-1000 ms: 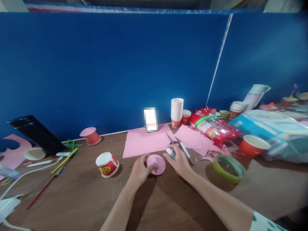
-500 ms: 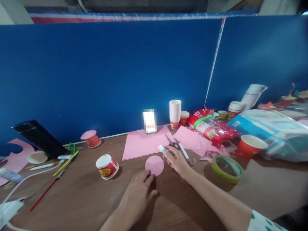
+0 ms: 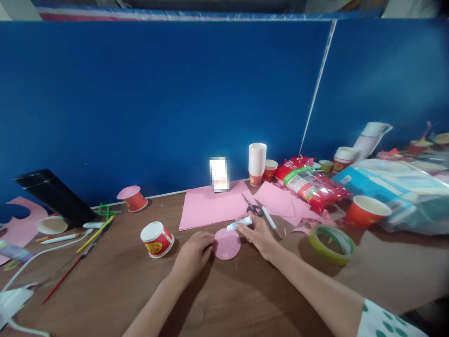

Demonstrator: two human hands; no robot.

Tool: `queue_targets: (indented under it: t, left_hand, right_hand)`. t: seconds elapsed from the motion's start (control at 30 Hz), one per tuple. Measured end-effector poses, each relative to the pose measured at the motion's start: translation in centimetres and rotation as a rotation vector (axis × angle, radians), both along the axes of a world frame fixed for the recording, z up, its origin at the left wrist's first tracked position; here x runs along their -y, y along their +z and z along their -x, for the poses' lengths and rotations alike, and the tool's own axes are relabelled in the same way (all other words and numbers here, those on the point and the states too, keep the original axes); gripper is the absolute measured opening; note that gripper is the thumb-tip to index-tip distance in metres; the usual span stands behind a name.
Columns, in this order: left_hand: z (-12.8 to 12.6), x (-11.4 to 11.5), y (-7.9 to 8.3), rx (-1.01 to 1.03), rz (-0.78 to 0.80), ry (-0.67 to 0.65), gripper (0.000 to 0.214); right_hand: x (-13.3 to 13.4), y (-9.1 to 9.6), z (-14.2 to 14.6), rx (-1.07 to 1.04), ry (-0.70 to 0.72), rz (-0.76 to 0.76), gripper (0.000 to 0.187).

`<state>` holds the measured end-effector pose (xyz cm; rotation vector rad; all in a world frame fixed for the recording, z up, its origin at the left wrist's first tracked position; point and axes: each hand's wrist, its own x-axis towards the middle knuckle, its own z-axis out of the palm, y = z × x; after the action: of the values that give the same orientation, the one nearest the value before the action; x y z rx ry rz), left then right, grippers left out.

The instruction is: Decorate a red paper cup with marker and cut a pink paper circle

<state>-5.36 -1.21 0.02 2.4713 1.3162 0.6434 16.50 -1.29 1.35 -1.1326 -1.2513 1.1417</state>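
Observation:
A pink paper circle (image 3: 228,245) lies on the brown table in front of me. At its left edge my left hand (image 3: 195,250) is closed, the thumb and fingertips pinching the rim. My right hand (image 3: 257,237) grips a white glue stick (image 3: 240,223), held tilted over the circle's upper right edge. Just beyond that hand are scissors (image 3: 253,209) with dark handles and a white marker (image 3: 271,221). To the left, a red-and-white paper cup (image 3: 157,239) stands upside down.
Pink sheets (image 3: 213,206) lie behind the circle, under a blurred bright screen (image 3: 219,174). Stacked paper cups (image 3: 257,164), a red package (image 3: 303,182), yellow-green tape (image 3: 331,245) and an orange cup (image 3: 367,213) are at right. A black flask (image 3: 56,196) leans at left.
My left hand has moved from the circle's lower edge up to its left edge. My right hand has turned the glue stick and brought it over the circle.

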Motion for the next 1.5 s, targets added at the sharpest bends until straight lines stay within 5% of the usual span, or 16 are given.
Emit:
queue_targets:
  t: [0.2, 1.0, 1.5]
  left_hand:
    - [0.3, 0.1, -1.6, 0.057, -0.108, -0.012, 0.026]
    - [-0.5, 0.3, -1.3, 0.005, -0.134, -0.051, 0.031]
    - [-0.6, 0.3, -1.1, 0.029, -0.148, -0.051, 0.026]
  right_hand:
    - [0.3, -0.6, 0.2, 0.167, 0.097, -0.175, 0.023]
    - [1.3, -1.2, 1.3, 0.641, 0.165, -0.386, 0.017]
    - [1.3, -1.5, 1.7, 0.728, 0.271, -0.442, 0.019]
